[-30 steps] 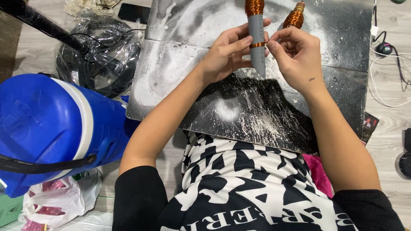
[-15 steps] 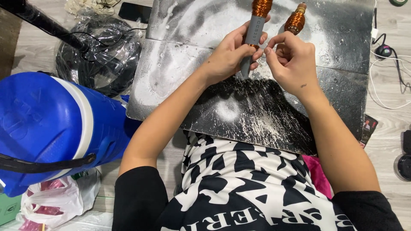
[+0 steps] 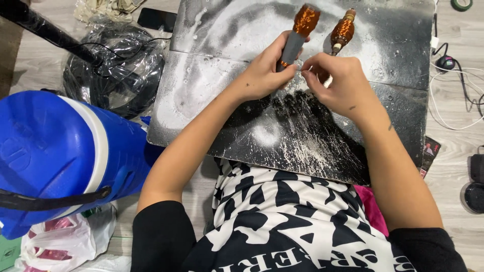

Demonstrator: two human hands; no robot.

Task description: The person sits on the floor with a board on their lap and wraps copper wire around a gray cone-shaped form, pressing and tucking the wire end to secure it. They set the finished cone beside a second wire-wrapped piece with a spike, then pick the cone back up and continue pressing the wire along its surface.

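Note:
My left hand (image 3: pixel 263 75) grips a grey tube (image 3: pixel 292 46) that carries a copper wire winding at its far end and tilts up to the right. My right hand (image 3: pixel 337 83) pinches something thin beside the tube's lower end; what it is I cannot tell. A second copper-wound coil (image 3: pixel 342 31) lies just beyond my right hand. Both hands hover over a dark board (image 3: pixel 212 95) dusted with white powder, which rests across my lap.
A large blue drum (image 3: pixel 55 156) lies at the left. Behind it a black object wrapped in clear plastic (image 3: pixel 113 68). White cables (image 3: pixel 456 100) and a small black device (image 3: pixel 475 189) sit on the floor at the right. Plastic bags (image 3: pixel 60 247) lie at bottom left.
The grey tube has tilted from upright to leaning right. Both hands stay close together at its lower end, with my right fingers drawn in nearer the tube.

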